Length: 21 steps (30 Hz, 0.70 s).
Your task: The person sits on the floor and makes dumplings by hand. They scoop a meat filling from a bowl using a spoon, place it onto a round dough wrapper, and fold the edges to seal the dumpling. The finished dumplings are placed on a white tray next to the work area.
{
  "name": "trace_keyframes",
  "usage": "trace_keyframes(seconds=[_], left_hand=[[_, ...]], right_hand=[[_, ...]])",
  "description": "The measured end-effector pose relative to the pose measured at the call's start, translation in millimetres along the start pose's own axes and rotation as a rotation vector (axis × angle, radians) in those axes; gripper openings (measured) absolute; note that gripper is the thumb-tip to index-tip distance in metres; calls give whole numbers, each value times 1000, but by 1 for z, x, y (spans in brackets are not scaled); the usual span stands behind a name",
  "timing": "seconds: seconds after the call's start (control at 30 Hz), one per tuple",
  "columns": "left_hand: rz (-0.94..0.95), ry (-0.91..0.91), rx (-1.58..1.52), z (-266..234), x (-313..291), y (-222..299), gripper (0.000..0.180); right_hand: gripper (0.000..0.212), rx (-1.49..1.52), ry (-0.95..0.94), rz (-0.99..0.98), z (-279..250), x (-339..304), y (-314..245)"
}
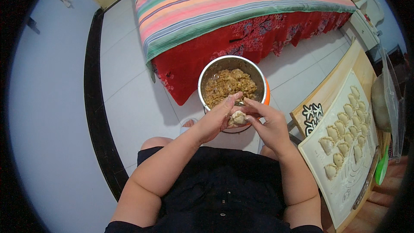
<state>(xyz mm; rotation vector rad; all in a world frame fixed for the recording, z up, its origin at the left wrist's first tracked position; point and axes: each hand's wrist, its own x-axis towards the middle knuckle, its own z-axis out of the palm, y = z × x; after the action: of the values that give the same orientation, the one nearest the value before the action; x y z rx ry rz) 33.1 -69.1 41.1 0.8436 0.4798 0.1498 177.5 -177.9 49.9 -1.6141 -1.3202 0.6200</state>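
Both hands meet over the near rim of the pot, as I see it from the head camera: the left hand (215, 118) is cupped round a small pale dumpling (237, 118), while the right hand (269, 123) sets its thumb against the dough and curls its fingers over the far side. Neither is spread wide; the dumpling sits between them, its underside hidden from me.

What worries me most is the dough. Pressed too hard, I judge, it could split and let the stuffing out; with filling smeared along the edge, the seam might not stick. A slack left palm could drop the piece into the brown filling (230, 84) inside the metal pot (201, 82), or onto the floor. How well the edge is closed I cannot tell, since fingers cover part of it.

As for pose, the left forearm (172, 155) slants up from the lower left, and the right forearm (299, 177) rises more steeply, elbows well apart. To the right, shaped dumplings (332, 133) lie on a white mat (340, 198), well apart from both hands.
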Motion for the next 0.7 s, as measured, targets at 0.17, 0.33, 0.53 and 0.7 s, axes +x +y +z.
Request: trace_keyframes(seconds=[0.17, 0.33, 0.53, 0.7], left_hand=[[51, 48, 219, -9, 4, -12, 65], [59, 42, 314, -4, 1, -10, 61], [3, 87, 203, 1, 1, -6, 63], [39, 83, -22, -1, 2, 5, 63]], right_hand=[[41, -251, -56, -125, -2, 0, -5], [41, -333, -17, -284, 3, 0, -2], [47, -371, 35, -248, 5, -4, -5], [41, -61, 194, -27, 1, -5, 2]])
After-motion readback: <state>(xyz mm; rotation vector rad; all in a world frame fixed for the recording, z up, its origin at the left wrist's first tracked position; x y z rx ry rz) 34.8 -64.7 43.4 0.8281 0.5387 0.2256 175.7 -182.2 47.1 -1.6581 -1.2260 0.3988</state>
